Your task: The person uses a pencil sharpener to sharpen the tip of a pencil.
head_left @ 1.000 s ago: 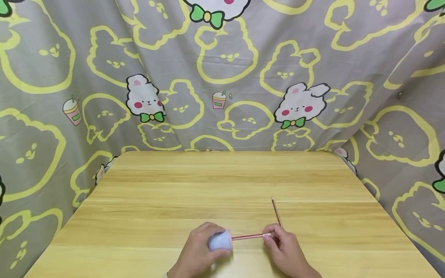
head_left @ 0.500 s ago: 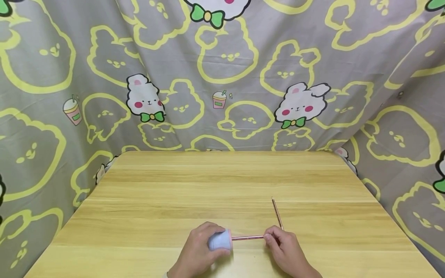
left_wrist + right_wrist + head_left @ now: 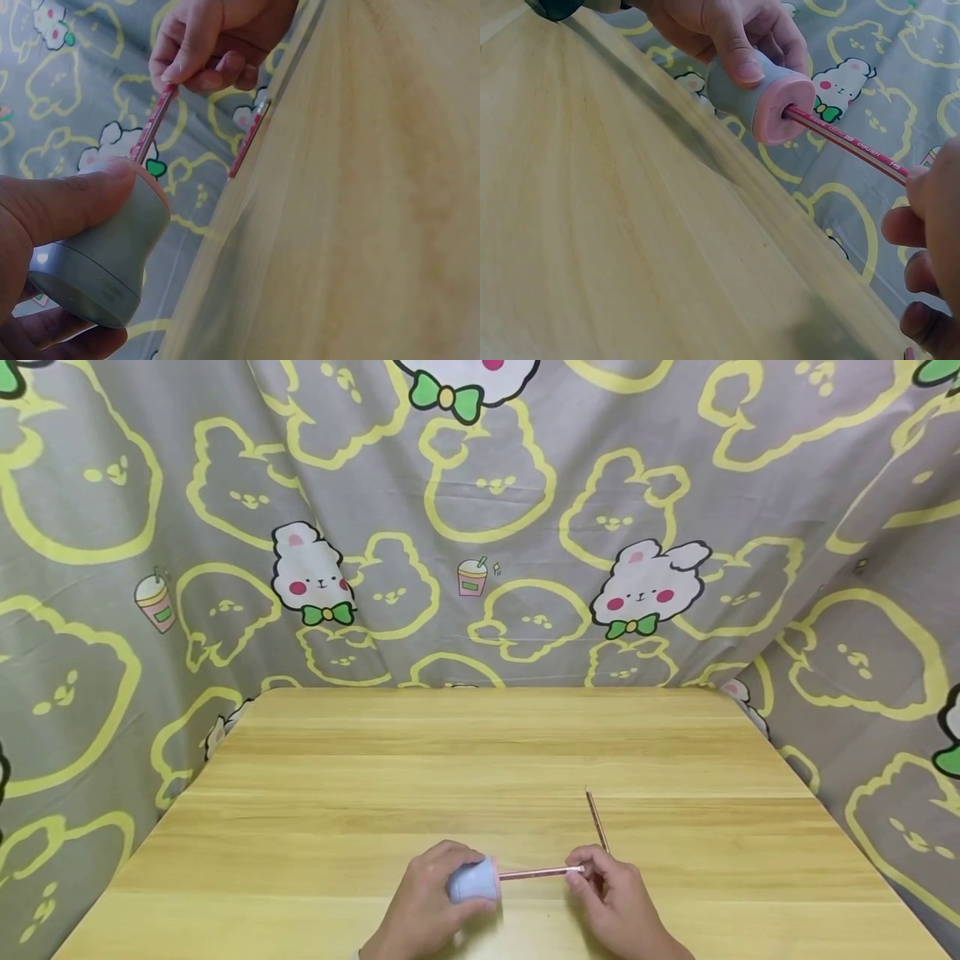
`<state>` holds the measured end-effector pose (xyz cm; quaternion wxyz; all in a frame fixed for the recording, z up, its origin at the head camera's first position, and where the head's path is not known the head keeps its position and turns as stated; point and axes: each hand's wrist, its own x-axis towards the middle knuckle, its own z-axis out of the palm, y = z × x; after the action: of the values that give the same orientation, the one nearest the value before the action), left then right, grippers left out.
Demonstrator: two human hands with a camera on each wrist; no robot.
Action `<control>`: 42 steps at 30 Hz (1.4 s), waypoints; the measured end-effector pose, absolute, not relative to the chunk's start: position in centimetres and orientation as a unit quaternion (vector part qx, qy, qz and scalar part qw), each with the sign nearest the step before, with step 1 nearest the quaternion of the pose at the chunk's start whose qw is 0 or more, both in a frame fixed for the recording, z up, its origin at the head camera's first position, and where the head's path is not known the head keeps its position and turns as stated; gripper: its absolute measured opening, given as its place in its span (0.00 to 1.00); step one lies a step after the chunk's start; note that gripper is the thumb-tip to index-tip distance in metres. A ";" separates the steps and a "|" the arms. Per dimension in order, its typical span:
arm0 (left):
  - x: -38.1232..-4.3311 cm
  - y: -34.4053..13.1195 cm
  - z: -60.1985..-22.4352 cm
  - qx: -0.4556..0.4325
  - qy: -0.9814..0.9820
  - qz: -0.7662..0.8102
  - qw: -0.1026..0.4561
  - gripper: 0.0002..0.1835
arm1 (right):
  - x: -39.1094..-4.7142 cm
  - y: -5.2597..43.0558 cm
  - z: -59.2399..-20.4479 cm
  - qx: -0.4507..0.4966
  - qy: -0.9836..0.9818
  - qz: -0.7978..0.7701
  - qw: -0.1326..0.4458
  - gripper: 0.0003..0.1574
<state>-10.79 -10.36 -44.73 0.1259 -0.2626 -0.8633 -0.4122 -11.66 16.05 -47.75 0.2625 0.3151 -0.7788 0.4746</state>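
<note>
My left hand [image 3: 420,906] grips a blue pencil sharpener [image 3: 474,880], thumb on one side and fingers round the other. Its pink front [image 3: 780,112] faces right and has a round hole. A red striped pencil [image 3: 847,142] has one end inside that hole, and its tip is hidden. At the other end, the thumb and fingertips of my right hand [image 3: 622,902] pinch the pencil. In the left wrist view the sharpener [image 3: 112,240] appears tilted, held above the table surface.
A second pencil [image 3: 597,820] lies on the wooden table [image 3: 450,768] just beyond my right hand, which hides its near end. A patterned grey curtain [image 3: 405,485] hangs behind the table and along both sides.
My right thumb and fingers have shifted on the pencil's end, which they covered half a second ago and which now shows again. The left hand and sharpener stay in place.
</note>
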 end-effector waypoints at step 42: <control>-10.4 -10.3 -44.3 -0.245 -0.870 -0.415 0.109 0.22 | -11.8 16.2 -47.7 0.314 -0.786 0.460 0.270 0.15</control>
<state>-10.44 -10.34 -44.27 0.1091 -0.2447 -0.8695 -0.4149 -11.75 16.23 -47.65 0.2698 0.3137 -0.7856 0.4600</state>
